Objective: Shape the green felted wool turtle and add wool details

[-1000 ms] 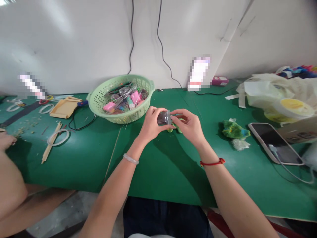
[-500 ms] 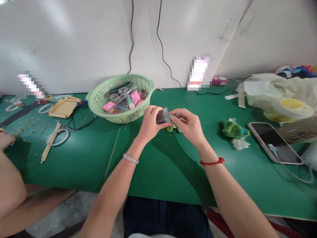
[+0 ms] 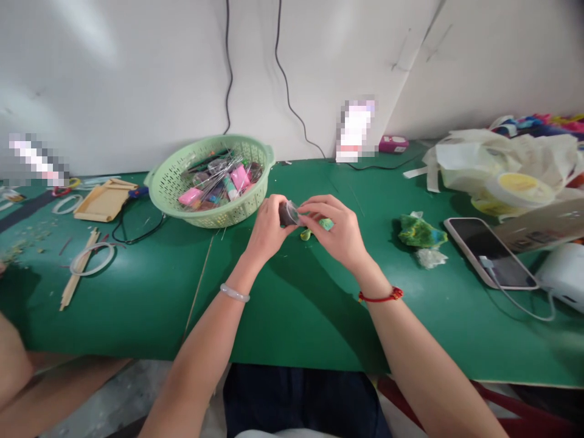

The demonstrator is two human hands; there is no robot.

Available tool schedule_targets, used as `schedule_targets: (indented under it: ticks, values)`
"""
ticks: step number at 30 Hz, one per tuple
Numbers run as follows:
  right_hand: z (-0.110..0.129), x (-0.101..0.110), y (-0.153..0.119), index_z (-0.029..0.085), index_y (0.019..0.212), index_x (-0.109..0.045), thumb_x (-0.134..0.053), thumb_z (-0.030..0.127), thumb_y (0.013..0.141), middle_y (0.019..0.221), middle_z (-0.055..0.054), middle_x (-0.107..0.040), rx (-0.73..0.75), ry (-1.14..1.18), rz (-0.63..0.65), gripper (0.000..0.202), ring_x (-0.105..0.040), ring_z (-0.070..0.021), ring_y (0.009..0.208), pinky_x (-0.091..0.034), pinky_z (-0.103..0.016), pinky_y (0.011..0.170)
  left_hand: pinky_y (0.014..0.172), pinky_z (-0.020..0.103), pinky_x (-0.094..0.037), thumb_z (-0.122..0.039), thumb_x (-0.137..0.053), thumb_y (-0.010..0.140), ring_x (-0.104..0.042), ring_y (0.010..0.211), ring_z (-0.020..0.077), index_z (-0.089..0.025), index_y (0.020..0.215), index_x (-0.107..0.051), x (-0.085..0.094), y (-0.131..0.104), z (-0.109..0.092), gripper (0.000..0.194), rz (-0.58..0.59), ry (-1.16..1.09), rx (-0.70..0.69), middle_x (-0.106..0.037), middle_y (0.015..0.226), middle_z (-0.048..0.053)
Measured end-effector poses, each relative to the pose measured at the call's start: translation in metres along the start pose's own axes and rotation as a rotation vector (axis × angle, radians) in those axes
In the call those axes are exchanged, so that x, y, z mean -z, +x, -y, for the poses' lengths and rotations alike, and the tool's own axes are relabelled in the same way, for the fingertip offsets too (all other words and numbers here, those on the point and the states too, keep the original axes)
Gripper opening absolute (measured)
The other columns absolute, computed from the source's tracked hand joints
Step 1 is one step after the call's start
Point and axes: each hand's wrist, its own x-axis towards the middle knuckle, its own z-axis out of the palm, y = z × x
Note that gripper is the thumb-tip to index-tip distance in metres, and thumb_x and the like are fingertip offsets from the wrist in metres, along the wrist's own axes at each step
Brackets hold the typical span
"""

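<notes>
Between my hands, above the green table, is a small clear plastic bag (image 3: 288,214) with something dark inside. My left hand (image 3: 269,228) is closed round the bag's body, thumb underneath. My right hand (image 3: 335,228) pinches the bag's right end, at its opening edge, with thumb and fingertips. Just behind and below my right fingers, a small green and yellow piece (image 3: 325,224) lies on the table, partly covered by that hand. The bag's far side is hidden by my left fingers.
A pale green basket (image 3: 157,191) of pink packets and wires stands behind my left hand. Rightward lie a green lump (image 3: 420,232), a cabled phone (image 3: 493,252) and plastic bags (image 3: 474,158). Leftward are wooden sticks (image 3: 79,267), a white ring (image 3: 112,255) and another person's arm (image 3: 11,353).
The view has shifted slightly, so most things sit further left. My right fingers have closed in on the bag's end, and the bag is turned a little.
</notes>
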Motion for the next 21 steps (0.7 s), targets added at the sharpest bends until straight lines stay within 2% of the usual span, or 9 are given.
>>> schedule_targets:
  ticks: [5,9,21]
  values:
    - [-0.003,0.000,-0.001,0.026,0.102,-0.081,-0.066,0.025,0.097,0.114,-0.010,-0.074,0.122,-0.128,0.016,0.015,-0.071,-0.0224,0.090,-0.063,-0.041,0.082,0.089,0.039,-0.053,-0.008,-0.078,0.082,-0.063,0.106,0.0233,-0.027,0.110,-0.046,0.000,-0.001,0.002,0.047,-0.037,-0.018,-0.011,-0.063,0.110,0.005]
    - [-0.006,-0.001,-0.002,0.026,0.099,-0.082,-0.064,0.025,0.100,0.112,-0.010,-0.075,0.145,-0.199,0.026,0.018,-0.071,-0.0237,0.094,-0.062,-0.041,0.082,0.089,0.039,-0.052,-0.005,-0.077,0.080,-0.062,0.103,0.0221,-0.027,0.107,-0.045,0.001,-0.001,-0.001,0.047,-0.058,0.016,-0.062,-0.063,0.110,0.004]
    - [-0.013,-0.008,-0.002,0.022,0.097,-0.081,-0.061,0.024,0.103,0.106,-0.010,-0.076,0.267,-0.207,-0.018,0.021,-0.073,-0.0216,0.091,-0.064,-0.039,0.081,0.085,0.037,-0.050,-0.002,-0.076,0.079,-0.060,0.099,0.0216,-0.026,0.107,-0.045,-0.002,-0.001,0.003,0.048,-0.077,0.049,-0.154,-0.061,0.106,0.002]
